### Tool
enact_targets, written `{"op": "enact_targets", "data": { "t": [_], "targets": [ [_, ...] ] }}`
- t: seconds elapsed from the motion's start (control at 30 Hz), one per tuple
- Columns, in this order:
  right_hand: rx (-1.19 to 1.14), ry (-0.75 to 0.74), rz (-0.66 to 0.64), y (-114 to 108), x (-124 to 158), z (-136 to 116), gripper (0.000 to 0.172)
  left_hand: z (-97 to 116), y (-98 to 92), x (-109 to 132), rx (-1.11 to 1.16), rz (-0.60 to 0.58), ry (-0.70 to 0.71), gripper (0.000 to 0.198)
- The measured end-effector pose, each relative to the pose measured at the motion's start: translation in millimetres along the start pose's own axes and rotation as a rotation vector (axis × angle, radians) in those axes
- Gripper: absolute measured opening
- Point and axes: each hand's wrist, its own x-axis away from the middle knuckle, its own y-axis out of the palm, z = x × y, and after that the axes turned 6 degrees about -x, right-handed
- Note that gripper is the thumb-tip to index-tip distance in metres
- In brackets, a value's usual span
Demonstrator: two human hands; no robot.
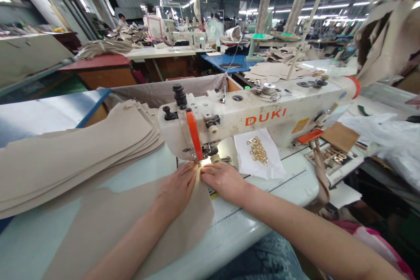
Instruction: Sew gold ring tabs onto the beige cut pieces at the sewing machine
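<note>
A white sewing machine (229,111) with orange lettering stands across the table, its needle area lit. Just in front of the needle, my left hand (177,188) lies flat on a beige fabric piece (127,210), fingers stretched forward. My right hand (225,179) is on the other side of the needle, its fingertips bent down at the edge of the same piece. Whether those fingertips pinch the fabric is hidden. The piece spreads left and toward me over the pale tabletop (259,216).
Stacked beige fabric pieces (75,153) lie at the left. Gold metal rings (258,151) sit on a white cloth (241,157) by the machine. An open tray (341,162) holds small parts at the right. Two thread cones (262,15) stand behind, and a person (154,22) is farther back.
</note>
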Motion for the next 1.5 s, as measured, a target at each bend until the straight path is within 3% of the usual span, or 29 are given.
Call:
{"op": "enact_targets", "data": {
  "t": [0.73, 1.0, 1.2, 1.5],
  "targets": [
    [-0.001, 0.018, -0.028, -1, -2, 0, 0.009, 5, -1.4, -3, 0.051, 0.032, -0.087, 0.034],
    [-0.068, -0.119, 0.057, 11, 22, -47, 0.007, 26, -29.9, 52, 0.133, 0.093, -0.102, 0.028],
    [-0.095, -0.129, 0.067, 15, 26, -56, 0.007, 30, -41.1, 43, 0.231, 0.098, -0.239, 0.016],
    [-0.179, -0.095, 0.124, 15, 28, -57, 0.012, 28, -50.9, 37, 0.219, -0.019, -0.228, 0.023]
  ]
}}
